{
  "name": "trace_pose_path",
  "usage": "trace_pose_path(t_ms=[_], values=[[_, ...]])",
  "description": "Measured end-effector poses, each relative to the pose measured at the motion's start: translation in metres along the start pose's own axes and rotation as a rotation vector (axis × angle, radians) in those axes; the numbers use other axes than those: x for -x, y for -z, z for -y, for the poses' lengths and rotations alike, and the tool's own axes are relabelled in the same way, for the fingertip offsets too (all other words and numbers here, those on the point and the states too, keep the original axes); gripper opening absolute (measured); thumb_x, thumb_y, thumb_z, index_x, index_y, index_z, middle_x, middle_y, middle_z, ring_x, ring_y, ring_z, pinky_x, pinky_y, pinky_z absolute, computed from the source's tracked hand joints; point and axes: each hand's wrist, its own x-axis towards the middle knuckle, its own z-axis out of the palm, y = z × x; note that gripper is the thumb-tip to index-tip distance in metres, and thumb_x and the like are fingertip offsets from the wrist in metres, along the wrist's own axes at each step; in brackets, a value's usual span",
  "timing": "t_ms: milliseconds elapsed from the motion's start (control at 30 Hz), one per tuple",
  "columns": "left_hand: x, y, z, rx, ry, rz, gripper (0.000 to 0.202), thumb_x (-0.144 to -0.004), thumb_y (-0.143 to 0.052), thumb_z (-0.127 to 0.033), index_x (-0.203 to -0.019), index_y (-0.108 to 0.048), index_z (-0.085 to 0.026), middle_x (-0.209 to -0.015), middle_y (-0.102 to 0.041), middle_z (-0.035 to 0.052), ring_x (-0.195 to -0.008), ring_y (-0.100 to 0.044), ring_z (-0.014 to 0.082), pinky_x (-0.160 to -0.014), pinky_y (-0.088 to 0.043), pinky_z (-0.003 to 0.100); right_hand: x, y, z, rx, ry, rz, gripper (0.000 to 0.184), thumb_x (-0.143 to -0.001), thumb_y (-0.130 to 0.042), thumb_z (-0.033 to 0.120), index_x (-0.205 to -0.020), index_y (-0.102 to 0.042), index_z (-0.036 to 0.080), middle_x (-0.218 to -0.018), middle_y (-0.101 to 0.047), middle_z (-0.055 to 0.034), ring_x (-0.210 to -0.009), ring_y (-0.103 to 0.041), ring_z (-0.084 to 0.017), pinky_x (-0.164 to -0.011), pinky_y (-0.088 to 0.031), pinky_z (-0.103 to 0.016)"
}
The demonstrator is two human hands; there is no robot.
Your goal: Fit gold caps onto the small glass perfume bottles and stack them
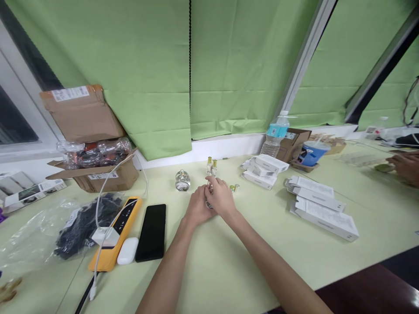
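My left hand (197,205) is closed around a small clear glass bottle (208,203) low over the table, mostly hidden by my fingers. From the right, my right hand (223,197) reaches over it, its fingers closed at the top of the same bottle. Just behind my hands, two slim glass vials with gold caps (209,165) stand upright. A round faceted glass bottle (182,180) sits to the left of them. Two small gold-green caps (234,188) lie close to the right of my right hand.
White boxes (324,209) lie at right, near a water bottle (275,135) and a blue cup (312,152). At left are a phone (151,233), a white case (128,250), an orange power strip (129,213) and an open carton (108,179). Another person's hand (406,163) shows far right.
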Motion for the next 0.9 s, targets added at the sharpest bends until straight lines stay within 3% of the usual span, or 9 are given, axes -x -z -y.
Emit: trace_pose_path(t_ms=[433, 700, 900], values=[[0.0017, -0.0019, 0.003, -0.046, -0.011, -0.036, 0.052, -0.068, -0.075, -0.035, -0.111, -0.05, -0.023, -0.11, -0.059, 0.009, -0.099, -0.059, 0.0277, -0.079, -0.048, 0.036, 0.0002, -0.0047, -0.0038, -0.113, 0.05, -0.021, 0.046, -0.09, -0.045, 0.014, -0.135, -0.054, 0.021, -0.109, -0.066, -0.0088, -0.101, -0.059, -0.024, -0.084, -0.047, -0.033], [0.0021, -0.004, 0.0076, -0.034, -0.005, -0.033, 0.058, -0.066, -0.077, -0.039, -0.113, -0.049, -0.022, -0.113, -0.058, 0.0093, -0.103, -0.058, 0.0291, -0.08, -0.049, 0.037, -0.0018, -0.0031, -0.0074, -0.209, 0.073, -0.056, 0.037, -0.091, -0.046, 0.017, -0.125, -0.061, 0.02, -0.105, -0.065, -0.0081, -0.097, -0.062, -0.021, -0.087, -0.048, -0.032], [0.0027, -0.0031, 0.0071, -0.013, 0.001, -0.034, 0.059, -0.066, -0.077, -0.039, -0.115, -0.049, -0.023, -0.116, -0.058, 0.0092, -0.105, -0.058, 0.0284, -0.081, -0.048, 0.036, -0.0037, -0.0038, -0.008, -0.218, 0.002, -0.028, 0.032, -0.087, -0.052, 0.019, -0.116, -0.064, 0.019, -0.096, -0.064, -0.0064, -0.082, -0.061, -0.019, -0.079, -0.047, -0.03]])
